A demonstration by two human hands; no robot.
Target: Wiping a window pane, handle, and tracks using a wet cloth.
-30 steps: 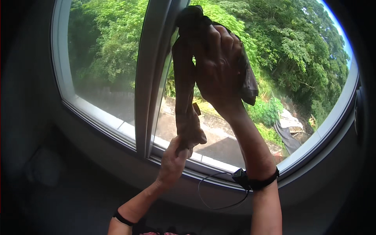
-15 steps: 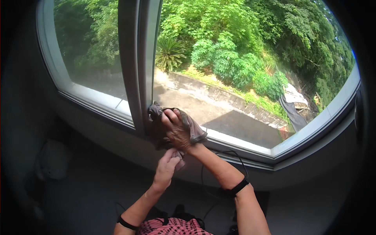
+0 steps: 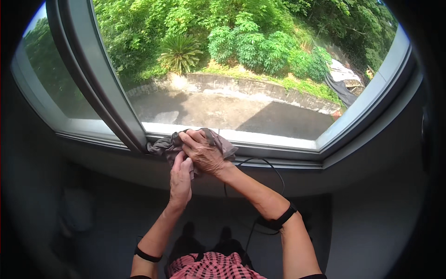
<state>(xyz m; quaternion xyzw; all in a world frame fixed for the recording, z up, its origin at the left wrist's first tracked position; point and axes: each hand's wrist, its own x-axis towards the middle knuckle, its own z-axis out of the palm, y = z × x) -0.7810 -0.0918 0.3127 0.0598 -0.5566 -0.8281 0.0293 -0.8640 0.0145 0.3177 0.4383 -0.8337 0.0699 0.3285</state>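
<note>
A bunched greyish-brown cloth (image 3: 223, 145) lies on the window track (image 3: 274, 159), beside the foot of the sliding sash's upright frame (image 3: 95, 74). My right hand (image 3: 200, 152) presses down on it with bent fingers, gripping its upper folds. Just below and to the left, my left hand (image 3: 180, 179) pinches the cloth's lower part, its fingertips close to the right hand. One twisted end of the cloth reaches left to the base of the upright. Folds hide most of the track under both hands.
A dark cable (image 3: 282, 179) loops below the sill, by my right forearm. The window's right frame (image 3: 367, 111) slants up at the right. Outside are a paved yard, a low wall (image 3: 223, 83) and green shrubs. A pale object (image 3: 76, 209) stands dimly at lower left.
Both hands and the cloth have shifted right along the track, away from the upright frame. The view has turned too, so the window appears further left. Both hands keep hold of the cloth.
</note>
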